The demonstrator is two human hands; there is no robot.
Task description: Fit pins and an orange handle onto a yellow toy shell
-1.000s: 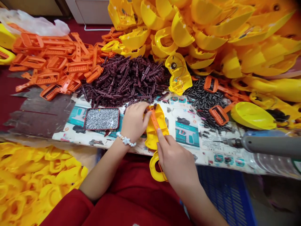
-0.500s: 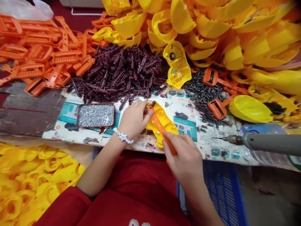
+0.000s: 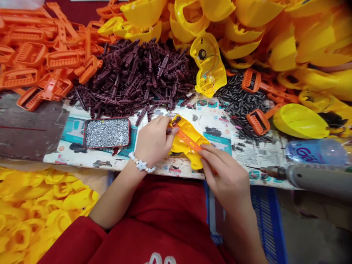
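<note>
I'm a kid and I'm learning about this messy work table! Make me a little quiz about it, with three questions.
1. True or false: the white beaded bracelet is on the person's right wrist.
2. What fills the red-rimmed tray? A: silver screws. B: orange frames. C: yellow shells.
3. Fill in the blank: the orange plastic strip lies across a ____ plastic shell.

Key: 1 false; 2 A; 3 yellow.
</note>
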